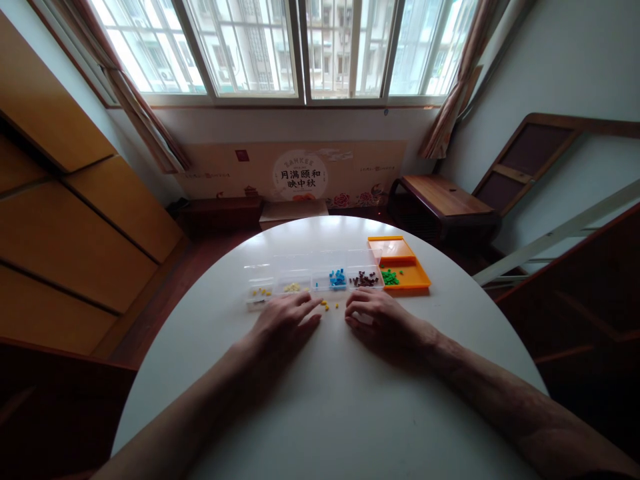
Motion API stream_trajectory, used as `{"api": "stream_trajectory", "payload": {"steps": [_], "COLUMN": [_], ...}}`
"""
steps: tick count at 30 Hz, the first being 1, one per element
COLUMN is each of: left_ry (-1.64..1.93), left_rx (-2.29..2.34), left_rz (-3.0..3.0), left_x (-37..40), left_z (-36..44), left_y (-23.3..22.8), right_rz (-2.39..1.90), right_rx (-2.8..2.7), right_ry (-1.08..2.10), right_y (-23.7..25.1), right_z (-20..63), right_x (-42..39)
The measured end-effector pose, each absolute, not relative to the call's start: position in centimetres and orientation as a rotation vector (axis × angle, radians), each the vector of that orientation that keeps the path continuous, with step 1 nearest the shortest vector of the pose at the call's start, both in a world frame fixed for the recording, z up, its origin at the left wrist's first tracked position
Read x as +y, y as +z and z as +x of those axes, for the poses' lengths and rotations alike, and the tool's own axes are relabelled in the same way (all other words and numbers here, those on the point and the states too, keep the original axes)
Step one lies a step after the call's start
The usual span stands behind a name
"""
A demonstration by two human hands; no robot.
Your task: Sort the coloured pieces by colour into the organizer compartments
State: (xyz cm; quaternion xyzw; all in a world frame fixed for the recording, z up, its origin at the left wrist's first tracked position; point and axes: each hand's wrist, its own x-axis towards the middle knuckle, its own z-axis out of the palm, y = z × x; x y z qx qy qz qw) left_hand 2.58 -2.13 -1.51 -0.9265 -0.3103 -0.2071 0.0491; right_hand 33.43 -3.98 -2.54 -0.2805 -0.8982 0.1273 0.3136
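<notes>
Surface: round white table (330, 400) fills my lower view, with both forearms reaching across it from the near edge.
Left hand: my left hand (285, 323) lies palm down on the tabletop, fingers stretched and slightly apart, the tips pointing right toward the loose beads; it grips nothing.
Right hand: my right hand (380, 317) also rests palm down, fingers lightly curled and close together, tips pointing left; I see nothing held in it.
Loose beads: a few small yellow beads (327, 306) sit on the bare table between the two sets of fingertips, just in front of the organizer.
Organizer: clear plastic compartment box (310, 263) stands just beyond the hands, its lid open toward the window.
Compartments, left to right: yellow pieces (261, 292), pale cream pieces (292, 287), blue pieces (337, 278), dark brown pieces (365, 280).
Tray: orange tray (400, 257) touches the organizer's right end and holds green pieces (390, 277) in its near part.
Background: low wooden bench (445, 195) to the right, a printed panel (300, 175) against the wall, and barred windows (300, 47) with tied curtains above.
</notes>
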Motion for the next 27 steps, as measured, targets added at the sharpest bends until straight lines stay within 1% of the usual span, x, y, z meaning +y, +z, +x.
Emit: {"api": "stream_trajectory", "payload": {"steps": [5, 14, 17, 20, 23, 27], "left_ry": [-0.577, -0.703, -0.769, -0.785, -0.713, -0.633], "left_rx": [-0.995, -0.999, -1.015, -1.126, -1.274, -1.422], "left_rz": [-2.859, -2.83, -2.774, -2.68, -2.616, -2.556], "left_x": [-2.2, -2.1, -1.5, -0.7, 0.2, 1.0], "left_z": [3.2, 2.9, 1.3, -1.3, -4.0, -6.2], "left_y": [-1.9, -1.6, -0.2, 1.5, 2.7, 3.0], "right_rz": [-0.739, -0.737, -0.719, -0.726, -0.741, -0.73], "right_rx": [-2.373, -2.374, -2.375, -2.369, -2.369, -2.358], "right_ry": [0.322, 0.351, 0.351, 0.357, 0.362, 0.357], "right_y": [-2.6, -2.6, -2.6, -2.6, -2.5, -2.2], "right_z": [33.4, 33.5, 33.5, 33.5, 33.5, 33.4], "right_x": [-3.9, -3.9, -3.9, -3.9, -4.0, -4.1]}}
